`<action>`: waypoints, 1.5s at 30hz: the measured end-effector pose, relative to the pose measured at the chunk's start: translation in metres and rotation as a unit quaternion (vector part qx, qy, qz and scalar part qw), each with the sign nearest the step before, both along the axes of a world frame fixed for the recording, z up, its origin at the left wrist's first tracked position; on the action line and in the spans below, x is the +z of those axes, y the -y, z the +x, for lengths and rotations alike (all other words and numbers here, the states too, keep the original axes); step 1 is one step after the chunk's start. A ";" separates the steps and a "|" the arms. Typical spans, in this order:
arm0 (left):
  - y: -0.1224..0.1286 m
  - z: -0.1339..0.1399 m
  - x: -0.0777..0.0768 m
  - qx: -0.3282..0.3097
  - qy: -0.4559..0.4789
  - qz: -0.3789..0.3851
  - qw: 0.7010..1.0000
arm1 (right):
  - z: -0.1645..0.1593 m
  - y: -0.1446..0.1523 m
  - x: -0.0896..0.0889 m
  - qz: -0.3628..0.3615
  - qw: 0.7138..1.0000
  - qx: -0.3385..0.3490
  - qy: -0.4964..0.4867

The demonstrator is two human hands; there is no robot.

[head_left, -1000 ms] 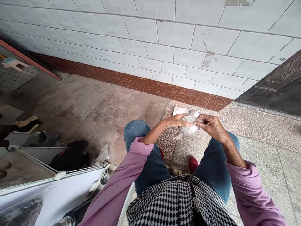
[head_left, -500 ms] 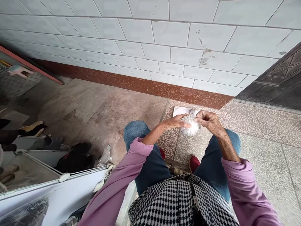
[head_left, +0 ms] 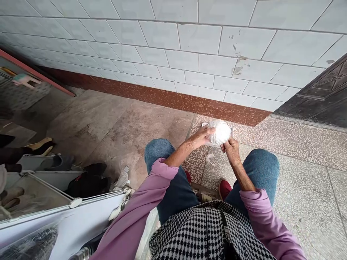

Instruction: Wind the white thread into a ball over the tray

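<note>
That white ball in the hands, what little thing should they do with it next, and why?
Probably turn the white ball a little further between the fingers. The left hand cups its side and the right hand pinches it from below, so both already grip it above the knees. A loose white strip hangs under it, which suggests the wrapping is not finished.

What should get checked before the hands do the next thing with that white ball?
1. Left hand on the white ball: ok, it cups the left side.
2. Right hand on the ball: ok, fingers pinch its lower edge.
3. Ball held up off the floor: ok.
4. White tray lying behind the ball: ok, flat by the wall.
5. Small white scrap on the floor beneath: not ok, it lies loose.
6. What the ball is made of: cannot tell.
</note>
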State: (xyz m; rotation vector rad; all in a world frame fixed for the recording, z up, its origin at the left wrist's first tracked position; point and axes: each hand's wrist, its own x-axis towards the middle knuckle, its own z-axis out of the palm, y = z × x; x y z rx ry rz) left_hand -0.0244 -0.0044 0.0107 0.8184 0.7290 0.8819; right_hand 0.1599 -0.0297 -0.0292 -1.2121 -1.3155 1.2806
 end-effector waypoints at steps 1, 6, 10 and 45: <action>-0.001 0.001 0.001 0.012 -0.005 -0.001 1.000 | -0.003 0.004 0.000 -0.005 1.000 0.009 0.010; -0.008 0.000 -0.002 0.102 -0.090 0.028 0.990 | -0.009 0.027 0.002 -0.004 0.993 0.094 0.067; -0.011 -0.003 -0.008 0.113 -0.246 0.099 0.958 | -0.002 0.042 0.009 0.016 0.984 0.140 0.105; 0.002 0.000 -0.003 -0.148 -0.106 0.048 0.982 | 0.064 -0.030 0.029 0.015 0.997 0.071 0.028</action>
